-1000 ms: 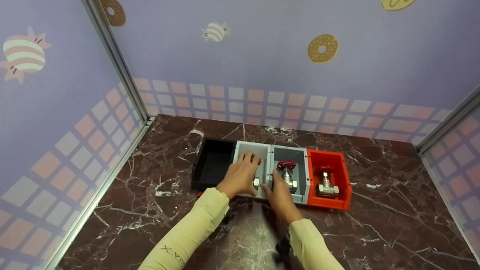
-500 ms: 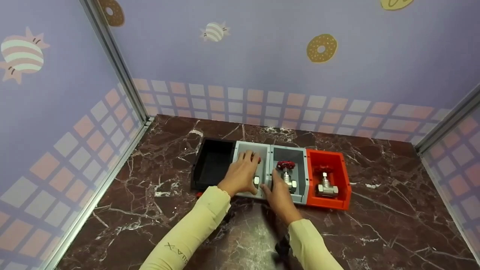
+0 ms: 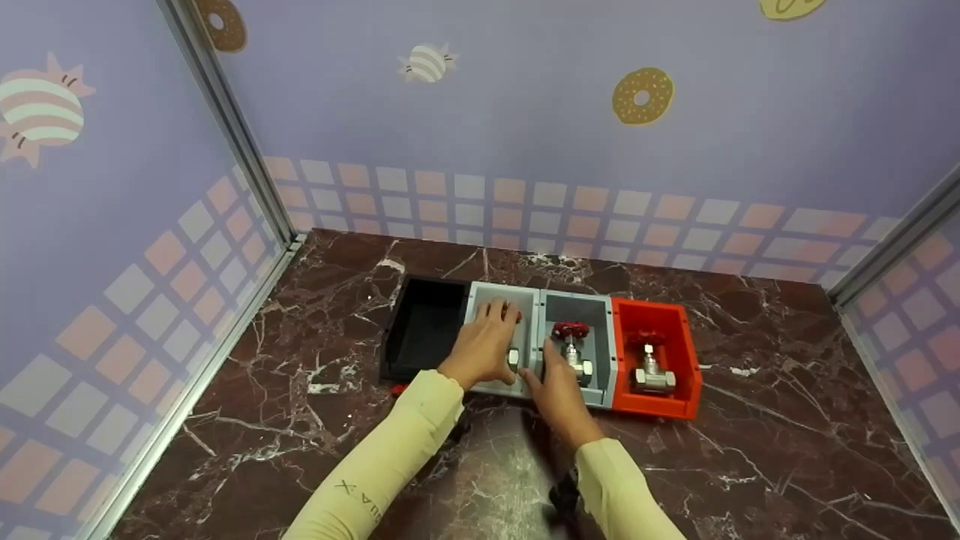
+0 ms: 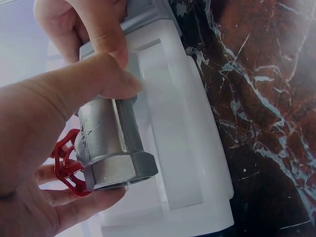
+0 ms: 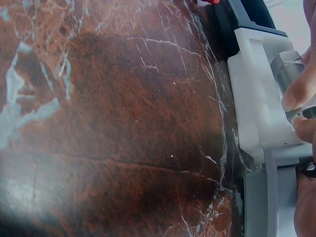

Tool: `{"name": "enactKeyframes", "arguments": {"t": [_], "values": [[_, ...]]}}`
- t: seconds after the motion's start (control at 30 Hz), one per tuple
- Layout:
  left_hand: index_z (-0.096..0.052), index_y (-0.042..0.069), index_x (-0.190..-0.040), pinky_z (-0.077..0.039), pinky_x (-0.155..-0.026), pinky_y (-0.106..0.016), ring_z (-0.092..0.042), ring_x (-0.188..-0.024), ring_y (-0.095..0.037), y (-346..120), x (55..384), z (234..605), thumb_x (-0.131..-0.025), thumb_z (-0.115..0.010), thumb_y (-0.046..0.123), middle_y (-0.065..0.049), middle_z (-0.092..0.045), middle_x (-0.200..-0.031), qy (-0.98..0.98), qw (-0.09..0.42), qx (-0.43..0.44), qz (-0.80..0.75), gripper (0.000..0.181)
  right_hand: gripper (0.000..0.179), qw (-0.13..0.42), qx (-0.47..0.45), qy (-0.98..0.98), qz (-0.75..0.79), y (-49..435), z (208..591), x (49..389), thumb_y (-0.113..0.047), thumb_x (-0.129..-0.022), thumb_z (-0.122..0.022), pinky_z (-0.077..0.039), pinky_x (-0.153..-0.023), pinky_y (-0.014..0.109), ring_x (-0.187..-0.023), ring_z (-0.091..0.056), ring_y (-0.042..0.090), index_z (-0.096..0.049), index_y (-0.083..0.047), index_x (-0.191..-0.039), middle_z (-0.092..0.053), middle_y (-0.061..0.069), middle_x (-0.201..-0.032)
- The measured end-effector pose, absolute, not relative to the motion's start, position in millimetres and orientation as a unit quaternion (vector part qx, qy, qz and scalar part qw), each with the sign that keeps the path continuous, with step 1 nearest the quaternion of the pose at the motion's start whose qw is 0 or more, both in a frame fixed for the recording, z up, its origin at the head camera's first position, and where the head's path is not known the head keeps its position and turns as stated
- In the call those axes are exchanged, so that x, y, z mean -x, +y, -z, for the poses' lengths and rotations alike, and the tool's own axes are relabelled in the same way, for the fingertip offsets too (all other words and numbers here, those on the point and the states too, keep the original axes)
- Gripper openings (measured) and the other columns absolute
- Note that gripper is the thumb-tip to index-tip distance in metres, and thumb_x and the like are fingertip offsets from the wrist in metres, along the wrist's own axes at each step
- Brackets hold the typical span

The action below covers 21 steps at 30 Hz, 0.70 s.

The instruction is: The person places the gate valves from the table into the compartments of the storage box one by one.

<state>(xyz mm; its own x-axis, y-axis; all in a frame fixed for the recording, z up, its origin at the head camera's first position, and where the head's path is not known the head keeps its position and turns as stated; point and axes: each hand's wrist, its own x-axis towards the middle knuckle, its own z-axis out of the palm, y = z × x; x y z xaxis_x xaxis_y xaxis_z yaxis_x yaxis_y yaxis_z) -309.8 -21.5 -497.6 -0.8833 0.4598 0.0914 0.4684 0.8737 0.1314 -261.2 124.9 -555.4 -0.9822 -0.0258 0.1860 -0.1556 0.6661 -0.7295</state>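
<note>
My left hand (image 3: 484,345) reaches into the white bin (image 3: 501,289) and holds a metal gate valve (image 4: 108,128) with a red handwheel (image 4: 66,165). The thumb lies across the valve body and the fingers pass behind the handwheel. My right hand (image 3: 562,390) straddles the wall between the white bin and the grey bin (image 3: 577,302). Its thumb is on the white bin's side, close to the valve's end, and its fingers are on the grey side. Another red-wheeled valve (image 3: 573,358) stands in the grey bin, partly behind the right hand.
A red bin (image 3: 656,409) with a similar valve (image 3: 651,375) adjoins the grey one on the right. A black bin (image 3: 427,322) adjoins the white one on the left, with a small red thing (image 3: 397,389) at its front corner. Patterned walls surround the dark marbled tabletop (image 3: 765,420).
The valve's nut under my left hand has shifted very slightly away from me. Both hands stay in nearly the same places; the head view has drifted a little.
</note>
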Motion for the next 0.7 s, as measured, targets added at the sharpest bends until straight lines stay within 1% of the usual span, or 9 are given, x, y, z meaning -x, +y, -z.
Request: {"name": "enactKeyframes", "arguments": {"t": [0.2, 0.47, 0.7], "values": [[-0.042, 0.013, -0.132, -0.054, -0.084, -0.040, -0.046, -0.121, -0.030, -20.4, 312.8, 499.1, -0.057, -0.091, 0.044, -0.013, -0.040, -0.137, -0.968, 0.025, 0.238, 0.073, 0.095, 0.069, 0.074, -0.046, -0.909, -0.408, 125.0, 553.9, 260.3, -0.017, -0.090, -0.067, -0.036, -0.109, 0.051, -0.132, -0.045, 0.043, -0.034, 0.011, -0.144, -0.043, 0.031, -0.143], [-0.044, 0.014, -0.130, -0.054, -0.083, -0.041, -0.047, -0.119, -0.030, -19.3, 316.1, 501.3, -0.056, -0.092, 0.042, -0.012, -0.042, -0.134, -0.969, 0.020, 0.233, 0.080, 0.092, 0.071, 0.060, -0.039, -0.907, -0.415, 124.8, 553.9, 260.5, -0.018, -0.091, -0.067, -0.035, -0.110, 0.052, -0.134, -0.042, 0.043, -0.032, 0.009, -0.146, -0.040, 0.030, -0.146], [-0.045, 0.015, -0.129, -0.053, -0.083, -0.043, -0.047, -0.119, -0.030, -19.0, 317.5, 503.3, -0.058, -0.092, 0.038, -0.012, -0.042, -0.134, -0.968, 0.014, 0.232, 0.093, 0.088, 0.070, 0.062, -0.042, -0.907, -0.415, 125.1, 553.8, 259.6, -0.017, -0.091, -0.066, -0.034, -0.111, 0.052, -0.134, -0.041, 0.043, -0.032, 0.010, -0.145, -0.039, 0.030, -0.146]]}}
